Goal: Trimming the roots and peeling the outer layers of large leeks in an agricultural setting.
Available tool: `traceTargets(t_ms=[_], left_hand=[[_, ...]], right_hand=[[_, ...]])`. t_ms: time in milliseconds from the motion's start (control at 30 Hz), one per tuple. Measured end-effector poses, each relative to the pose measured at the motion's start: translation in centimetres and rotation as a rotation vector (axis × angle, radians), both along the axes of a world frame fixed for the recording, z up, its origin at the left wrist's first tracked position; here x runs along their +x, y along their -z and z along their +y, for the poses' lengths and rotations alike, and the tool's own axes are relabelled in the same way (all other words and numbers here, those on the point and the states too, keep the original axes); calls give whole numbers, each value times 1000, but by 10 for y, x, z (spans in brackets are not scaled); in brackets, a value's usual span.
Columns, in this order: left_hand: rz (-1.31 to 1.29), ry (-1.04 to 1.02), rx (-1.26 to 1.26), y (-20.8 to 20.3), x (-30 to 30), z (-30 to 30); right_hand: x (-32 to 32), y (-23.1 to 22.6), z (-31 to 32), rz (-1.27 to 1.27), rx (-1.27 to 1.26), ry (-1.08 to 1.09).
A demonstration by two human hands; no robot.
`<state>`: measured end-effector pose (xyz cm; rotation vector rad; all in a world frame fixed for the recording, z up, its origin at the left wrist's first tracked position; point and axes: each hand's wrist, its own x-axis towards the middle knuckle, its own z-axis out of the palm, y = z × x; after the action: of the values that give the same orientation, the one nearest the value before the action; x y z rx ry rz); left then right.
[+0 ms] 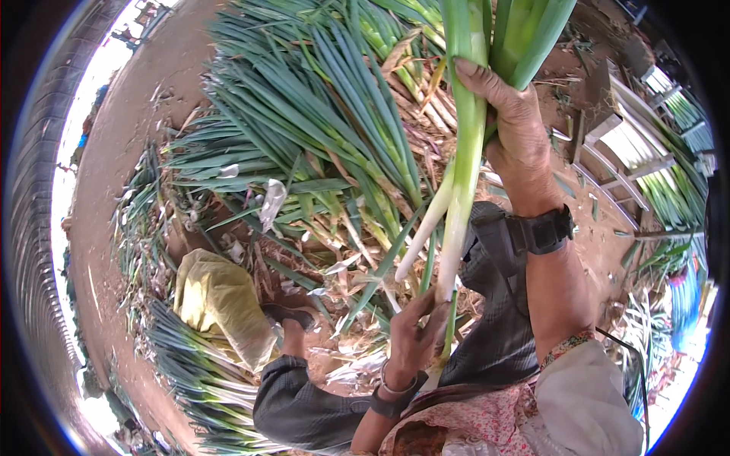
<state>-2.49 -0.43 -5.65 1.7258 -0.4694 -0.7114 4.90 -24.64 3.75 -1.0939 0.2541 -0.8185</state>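
My right hand [517, 125] is raised, its fingers wrapped round the green leaf part of a few thick green onions [465, 182]. Their white stems hang down from it at a slant. Lower down, my left hand [414, 338] closes on the root end of the longest stem. A second, shorter white stem [426, 232] beside it ends free in the air. Left of and beyond my hands lies a large heap of green onions [312, 114], with leaves toward the far left and pale stems toward me.
A yellow sack [220, 300] lies at the left near my foot [293, 315]. Below it is a row of green onions [201, 380] with white stems. Wooden crates [631, 163] holding more stand at the right. Peeled skins and leaf scraps [357, 357] litter the dirt floor.
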Motion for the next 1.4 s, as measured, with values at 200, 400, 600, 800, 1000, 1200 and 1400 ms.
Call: traceTargets(t_ms=[200, 400, 600, 800, 1000, 1200, 1400], left_hand=[[-443, -44, 56, -36, 23, -29], [-580, -30, 167, -41, 9, -19], [-146, -151, 100, -40, 10, -14], [-488, -129, 119, -45, 18, -30], [-176, -206, 67, -38, 17, -15], [-425, -182, 128, -47, 24, -28], [217, -379, -119, -43, 24, -20]], right_hand=[[-2, 8, 10, 151, -138, 27], [8, 8, 26, 233, -213, 117], [6, 7, 27, 167, -207, 139], [8, 9, 29, 194, -209, 149], [7, 5, 28, 221, -279, 194], [8, 8, 32, 179, -260, 208], [5, 2, 32, 262, -243, 179]])
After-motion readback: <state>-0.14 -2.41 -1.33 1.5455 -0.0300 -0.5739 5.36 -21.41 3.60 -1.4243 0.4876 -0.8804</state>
